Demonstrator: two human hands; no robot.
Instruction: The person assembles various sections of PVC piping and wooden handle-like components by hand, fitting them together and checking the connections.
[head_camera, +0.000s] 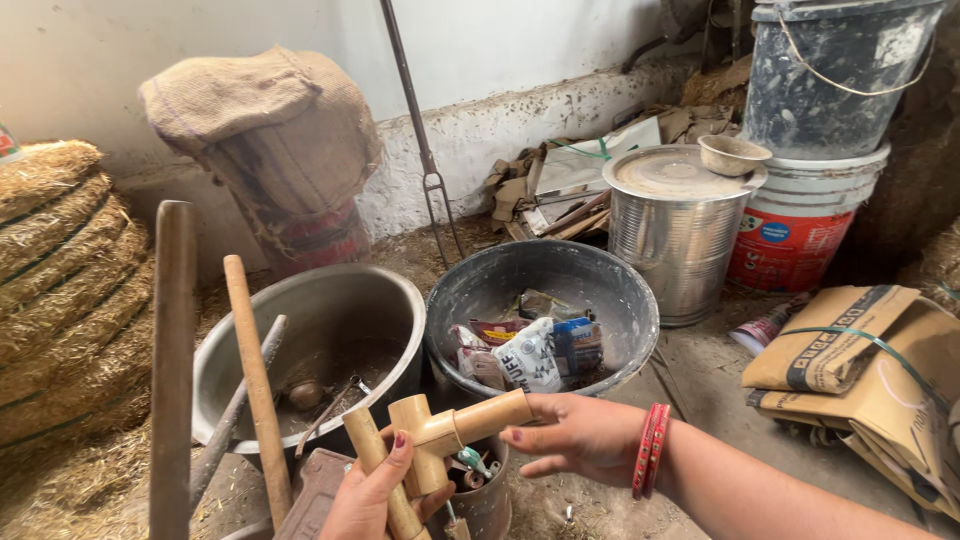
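My left hand (370, 495) and my right hand (578, 437) together hold a tan T-shaped pipe piece (445, 432) above the floor. The left hand grips its lower stem along with a wooden stick (372, 455); the right hand, with red bangles (650, 450) on the wrist, pinches the end of the horizontal arm. Right below the piece is a small can (478, 478) with little tools in it.
A grey metal basin (330, 330) with long wooden handles (255, 380) stands left. A dark tub (540, 300) holds packets. Behind are a steel drum (680, 225), stacked buckets (820, 130), a sack-covered container (270, 140), straw bundles (60, 290) and folded paper bags (870, 360).
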